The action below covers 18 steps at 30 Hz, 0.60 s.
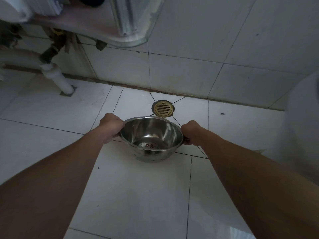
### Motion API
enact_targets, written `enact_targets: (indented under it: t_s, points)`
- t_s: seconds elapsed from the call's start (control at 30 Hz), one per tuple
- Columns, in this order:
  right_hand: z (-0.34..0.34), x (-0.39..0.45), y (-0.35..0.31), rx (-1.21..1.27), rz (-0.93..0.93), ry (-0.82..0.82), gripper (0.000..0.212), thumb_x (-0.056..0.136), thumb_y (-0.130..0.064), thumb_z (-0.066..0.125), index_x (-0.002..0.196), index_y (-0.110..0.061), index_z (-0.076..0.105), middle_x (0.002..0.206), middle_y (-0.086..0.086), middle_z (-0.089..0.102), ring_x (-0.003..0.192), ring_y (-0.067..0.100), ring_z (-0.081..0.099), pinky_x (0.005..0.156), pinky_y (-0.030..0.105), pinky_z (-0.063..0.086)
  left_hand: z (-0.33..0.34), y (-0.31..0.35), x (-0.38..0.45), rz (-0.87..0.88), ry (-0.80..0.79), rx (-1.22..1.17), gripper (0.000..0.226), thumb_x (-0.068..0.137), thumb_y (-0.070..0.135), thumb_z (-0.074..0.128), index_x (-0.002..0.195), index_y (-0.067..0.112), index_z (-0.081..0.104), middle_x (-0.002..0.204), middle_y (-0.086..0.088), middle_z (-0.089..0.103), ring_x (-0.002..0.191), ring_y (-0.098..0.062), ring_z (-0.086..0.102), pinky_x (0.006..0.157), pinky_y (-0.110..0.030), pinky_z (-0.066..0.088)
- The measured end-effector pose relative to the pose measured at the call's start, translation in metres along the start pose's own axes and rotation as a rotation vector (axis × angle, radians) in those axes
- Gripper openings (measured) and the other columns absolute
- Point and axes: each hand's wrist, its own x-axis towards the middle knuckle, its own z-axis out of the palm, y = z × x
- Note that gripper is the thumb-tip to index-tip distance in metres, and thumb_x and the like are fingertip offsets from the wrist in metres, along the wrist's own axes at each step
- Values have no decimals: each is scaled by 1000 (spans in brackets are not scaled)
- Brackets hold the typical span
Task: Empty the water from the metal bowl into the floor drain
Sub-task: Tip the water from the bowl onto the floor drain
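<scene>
Fingers (119, 133) of both hands clamp the metal bowl (151, 138) rim left and right; floor drain (163, 108) sits just past its far edge.

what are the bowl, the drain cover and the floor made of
Metal bowl: looks like polished stainless steel, silvery with mirror-like reflections inside.
Floor drain: probably brass or brass-plated metal, yellow-gold and dull, slotted grate.
Floor: seemingly glazed white ceramic tile, glossy, with dark grout lines.
</scene>
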Motion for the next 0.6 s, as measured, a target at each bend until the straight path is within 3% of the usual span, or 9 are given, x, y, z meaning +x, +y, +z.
enact_targets:
  t_s: [0.33, 0.6]
  points:
    - [-1, 2, -1, 10, 5, -3, 23, 94, 5, 50, 72, -1, 55, 75, 15, 54, 60, 23, 50, 50, 31, 46, 1, 5, -1, -7, -16, 3, 8, 83, -6, 61, 82, -2, 67, 79, -14, 59, 67, -24, 57, 49, -26, 45]
    - [0, 3, -1, 11, 1, -10, 20, 97, 2, 49, 78, 0, 56, 90, 18, 57, 67, 24, 52, 50, 30, 46, 0, 7, -2, -17, -14, 7, 12, 83, -5, 60, 91, -2, 68, 82, -14, 59, 66, -23, 54, 48, -26, 43]
